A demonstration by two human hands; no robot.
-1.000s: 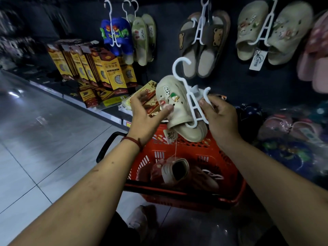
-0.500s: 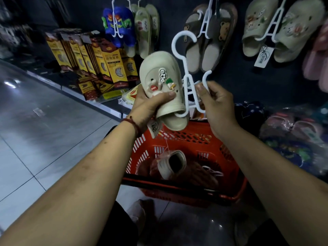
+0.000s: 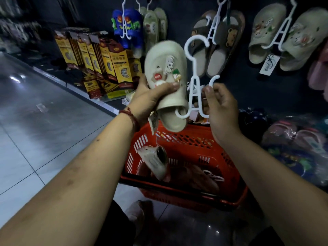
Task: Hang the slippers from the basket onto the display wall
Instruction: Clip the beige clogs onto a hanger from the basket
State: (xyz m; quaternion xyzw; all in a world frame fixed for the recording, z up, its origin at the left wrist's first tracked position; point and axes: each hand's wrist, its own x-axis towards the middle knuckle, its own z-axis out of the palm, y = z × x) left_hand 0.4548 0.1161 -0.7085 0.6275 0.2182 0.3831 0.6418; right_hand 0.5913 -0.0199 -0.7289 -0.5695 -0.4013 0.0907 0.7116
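Cream moulded foam, by the look of it, makes up the slipper (image 3: pixel 165 68), which is held up above the far rim of the red basket (image 3: pixel 186 139), in front of the dark display wall (image 3: pixel 179 22). The left hand (image 3: pixel 149 98) grips it across the upper, toe pointing up, with the thumb lying just under the small charms (image 3: pixel 174 75). The right hand (image 3: pixel 221 107), apart from the left, pinches the right-hand arm of the white plastic hanger (image 3: pixel 194 80). The hanger's lower left prong sits hooked in the slipper's mouth. A second slipper (image 3: pixel 156 160), blurred, dangles below on a thin string (image 3: pixel 156 139) over the left part of the basket.

The pair is probably light and a little springy, so weight should be no worry, and the upper should give under a squeeze and recover. The charms look the likeliest bits to pop off, so a hold on the sides of the upper seems safer. The hanger looks thin and stiff and may flex or snap if twisted. Its central frame, below the hook, seems the best place to hold it. The string could catch on the basket wall.
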